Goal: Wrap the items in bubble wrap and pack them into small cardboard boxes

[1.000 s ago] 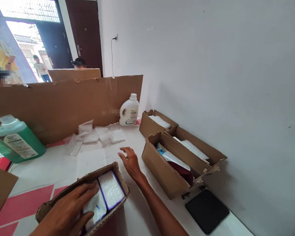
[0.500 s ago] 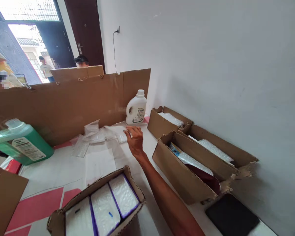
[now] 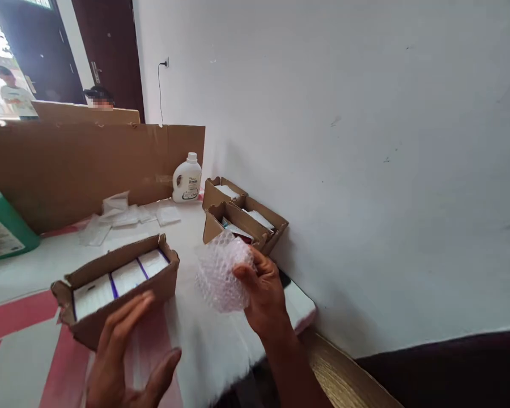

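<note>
Right hand [image 3: 264, 292] has come back from beside the white bottle, bringing a crumpled piece of clear bubble wrap [image 3: 221, 275], and the left hand [image 3: 123, 357] has entered the view from below. The bubble wrap is gripped between the thumb and fingers of the right hand, raised above the pink-and-white desk [image 3: 195, 340] and, from this viewpoint, partly overlapping the nearest of three open brown cardboard boxes [image 3: 211, 228] beside the wall. The left hand is open, its thumb spread from the fingers; the fingertips overlap the near wall of a long open brown cardboard box [image 3: 169, 283], though contact cannot be determined. Inside this box, three white, purple-edged packets [image 3: 127, 279] stand side by side. Behind it on the desk lie loose flat pieces of clear wrap [image 3: 125, 216], with a white plastic handled bottle [image 3: 188, 181] upright to their right, before an upright brown cardboard panel [image 3: 80, 164].
</note>
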Action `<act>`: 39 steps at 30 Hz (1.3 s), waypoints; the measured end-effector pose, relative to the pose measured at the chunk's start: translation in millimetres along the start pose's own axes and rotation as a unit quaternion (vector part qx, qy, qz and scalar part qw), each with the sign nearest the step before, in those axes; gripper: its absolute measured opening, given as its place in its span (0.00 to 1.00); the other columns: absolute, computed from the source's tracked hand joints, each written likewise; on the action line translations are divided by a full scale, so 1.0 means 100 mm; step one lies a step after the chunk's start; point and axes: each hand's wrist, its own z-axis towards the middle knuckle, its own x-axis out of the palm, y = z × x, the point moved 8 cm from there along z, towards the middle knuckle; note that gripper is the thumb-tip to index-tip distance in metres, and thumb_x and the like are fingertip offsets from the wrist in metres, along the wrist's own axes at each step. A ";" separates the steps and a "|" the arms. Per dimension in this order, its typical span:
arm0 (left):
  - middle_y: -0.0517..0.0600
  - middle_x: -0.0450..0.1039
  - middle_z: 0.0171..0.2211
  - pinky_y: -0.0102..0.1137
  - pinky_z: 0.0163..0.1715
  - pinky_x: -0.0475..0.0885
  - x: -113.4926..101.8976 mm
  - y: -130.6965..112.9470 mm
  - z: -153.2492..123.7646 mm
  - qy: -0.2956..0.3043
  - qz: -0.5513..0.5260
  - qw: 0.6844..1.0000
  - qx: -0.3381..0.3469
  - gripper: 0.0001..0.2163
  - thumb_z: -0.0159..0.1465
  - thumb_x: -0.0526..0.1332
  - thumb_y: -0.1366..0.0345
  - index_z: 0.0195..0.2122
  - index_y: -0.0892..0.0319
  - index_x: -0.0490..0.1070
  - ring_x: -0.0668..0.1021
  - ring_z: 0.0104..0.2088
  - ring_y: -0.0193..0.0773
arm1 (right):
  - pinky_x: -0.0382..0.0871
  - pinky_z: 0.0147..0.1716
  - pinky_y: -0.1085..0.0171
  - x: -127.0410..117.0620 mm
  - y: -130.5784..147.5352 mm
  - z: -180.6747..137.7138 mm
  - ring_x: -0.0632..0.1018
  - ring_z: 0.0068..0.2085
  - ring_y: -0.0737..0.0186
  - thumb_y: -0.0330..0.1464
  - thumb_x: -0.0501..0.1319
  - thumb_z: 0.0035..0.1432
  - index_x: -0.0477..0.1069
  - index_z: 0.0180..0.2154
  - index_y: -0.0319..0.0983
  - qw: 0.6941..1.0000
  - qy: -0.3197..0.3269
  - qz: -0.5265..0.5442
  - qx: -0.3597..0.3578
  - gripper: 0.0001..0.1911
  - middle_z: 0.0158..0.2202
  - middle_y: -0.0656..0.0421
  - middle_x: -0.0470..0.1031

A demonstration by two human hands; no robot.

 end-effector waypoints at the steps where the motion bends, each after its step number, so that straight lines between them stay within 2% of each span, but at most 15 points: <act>1: 0.54 0.70 0.60 0.48 0.57 0.73 -0.01 -0.09 0.01 0.002 -0.012 1.000 0.007 0.29 0.64 0.63 0.49 0.65 0.49 0.62 0.73 0.61 0.52 | 0.60 0.25 0.68 0.04 0.00 -0.15 0.64 0.26 0.68 0.52 0.75 0.45 0.71 0.27 0.39 1.000 0.025 0.000 0.008 0.24 0.24 0.65 0.65; 6: 0.53 0.72 0.57 0.39 0.53 0.75 -0.05 -0.43 -0.03 0.070 -0.096 0.992 0.035 0.25 0.67 0.61 0.50 0.63 0.50 0.64 0.76 0.56 0.45 | 0.58 0.26 0.68 0.29 0.02 -0.66 0.63 0.27 0.69 0.45 0.78 0.43 0.70 0.23 0.38 0.990 0.128 -0.066 0.000 0.22 0.24 0.65 0.64; 9: 0.49 0.76 0.45 0.31 0.47 0.76 -0.17 -0.46 -0.08 0.030 -0.091 0.993 0.065 0.11 0.66 0.65 0.59 0.49 0.52 0.72 0.79 0.47 0.38 | 0.56 0.26 0.68 0.39 -0.05 -0.77 0.62 0.27 0.68 0.48 0.78 0.42 0.70 0.24 0.38 0.986 0.149 -0.077 -0.017 0.25 0.25 0.65 0.64; 12: 0.46 0.76 0.36 0.27 0.43 0.74 -0.31 -0.44 -0.20 -0.004 -0.057 0.991 0.123 0.02 0.66 0.64 0.66 0.39 0.54 0.72 0.79 0.40 0.33 | 0.55 0.25 0.67 0.37 -0.28 -0.80 0.60 0.26 0.68 0.55 0.68 0.55 0.69 0.27 0.39 0.991 0.133 -0.002 0.017 0.26 0.25 0.64 0.63; 14: 0.46 0.76 0.34 0.26 0.41 0.73 -0.40 -0.47 -0.33 0.002 -0.008 0.985 0.174 0.04 0.66 0.63 0.70 0.40 0.54 0.73 0.79 0.37 0.32 | 0.58 0.27 0.67 0.29 -0.50 -0.80 0.61 0.27 0.67 0.51 0.62 0.64 0.68 0.27 0.39 0.993 0.103 0.026 0.049 0.23 0.25 0.63 0.63; 17: 0.50 0.77 0.35 0.31 0.42 0.72 -0.44 -0.53 -0.57 0.045 0.054 0.969 0.239 0.05 0.69 0.59 0.67 0.44 0.57 0.74 0.79 0.39 0.36 | 0.62 0.32 0.66 0.17 -0.80 -0.76 0.66 0.29 0.66 0.45 0.63 0.65 0.70 0.28 0.40 0.995 0.070 -0.001 0.068 0.18 0.27 0.62 0.67; 21: 0.53 0.77 0.34 0.35 0.40 0.73 -0.07 -0.46 -0.91 0.119 0.070 0.948 0.286 0.14 0.74 0.49 0.64 0.46 0.61 0.73 0.78 0.34 0.38 | 0.65 0.33 0.65 0.15 -1.39 -0.63 0.71 0.30 0.65 0.47 0.64 0.62 0.74 0.31 0.39 0.980 0.121 -0.078 0.133 0.18 0.28 0.60 0.73; 23: 0.49 0.77 0.32 0.32 0.35 0.72 0.27 -0.26 -1.08 0.159 0.098 0.948 0.257 0.12 0.71 0.50 0.72 0.44 0.58 0.73 0.77 0.31 0.36 | 0.64 0.30 0.66 0.15 -1.73 -0.56 0.71 0.28 0.65 0.49 0.62 0.61 0.73 0.31 0.39 0.963 0.161 -0.143 0.164 0.20 0.27 0.60 0.73; 26: 0.49 0.77 0.37 0.29 0.34 0.75 0.77 0.17 -1.32 0.297 0.088 0.944 0.114 0.10 0.68 0.55 0.74 0.44 0.55 0.73 0.79 0.35 0.36 | 0.59 0.24 0.67 0.08 -2.10 -0.43 0.66 0.23 0.67 0.50 0.59 0.61 0.72 0.28 0.39 0.939 0.192 -0.224 0.176 0.22 0.22 0.63 0.69; 28: 0.49 0.77 0.41 0.29 0.39 0.76 0.89 0.32 -1.42 0.374 0.012 0.927 0.008 0.10 0.67 0.58 0.72 0.47 0.53 0.73 0.80 0.39 0.36 | 0.59 0.24 0.67 0.01 -2.20 -0.33 0.65 0.23 0.67 0.49 0.60 0.60 0.71 0.26 0.39 0.933 0.195 -0.253 0.166 0.22 0.20 0.65 0.65; 30: 0.50 0.77 0.44 0.30 0.44 0.77 0.84 0.31 -1.39 0.402 -0.080 0.910 -0.068 0.11 0.68 0.60 0.68 0.50 0.52 0.73 0.80 0.43 0.36 | 0.63 0.28 0.66 -0.07 -2.17 -0.26 0.67 0.25 0.65 0.48 0.62 0.59 0.71 0.26 0.39 0.929 0.181 -0.285 0.148 0.19 0.23 0.64 0.67; 33: 0.52 0.77 0.46 0.30 0.47 0.77 0.61 0.24 -1.17 0.381 -0.159 0.905 -0.105 0.11 0.69 0.60 0.61 0.52 0.51 0.73 0.80 0.46 0.37 | 0.69 0.41 0.59 -0.13 -1.88 -0.28 0.73 0.36 0.58 0.43 0.62 0.62 0.74 0.37 0.39 0.920 0.116 -0.369 0.063 0.13 0.38 0.55 0.74; 35: 0.53 0.77 0.49 0.33 0.49 0.76 0.47 0.36 -0.99 0.326 -0.130 0.932 -0.096 0.13 0.70 0.58 0.60 0.54 0.51 0.72 0.79 0.49 0.39 | 0.69 0.49 0.53 0.00 -1.62 -0.44 0.75 0.45 0.51 0.41 0.59 0.66 0.74 0.46 0.38 0.894 0.092 -0.437 -0.038 0.14 0.46 0.49 0.75; 37: 0.56 0.75 0.54 0.40 0.56 0.74 0.40 0.64 -0.88 0.248 -0.035 0.965 -0.079 0.15 0.71 0.55 0.61 0.57 0.53 0.71 0.77 0.56 0.44 | 0.68 0.54 0.50 0.33 -1.51 -0.71 0.74 0.52 0.48 0.41 0.55 0.70 0.72 0.53 0.38 0.863 0.140 -0.469 -0.127 0.17 0.50 0.46 0.75; 39: 0.60 0.71 0.60 0.51 0.60 0.69 0.41 0.98 -0.90 0.185 0.091 0.977 -0.049 0.20 0.70 0.54 0.62 0.62 0.57 0.67 0.71 0.62 0.51 | 0.67 0.59 0.50 0.74 -1.60 -1.01 0.73 0.57 0.48 0.43 0.55 0.70 0.68 0.59 0.37 0.836 0.244 -0.460 -0.172 0.23 0.56 0.46 0.74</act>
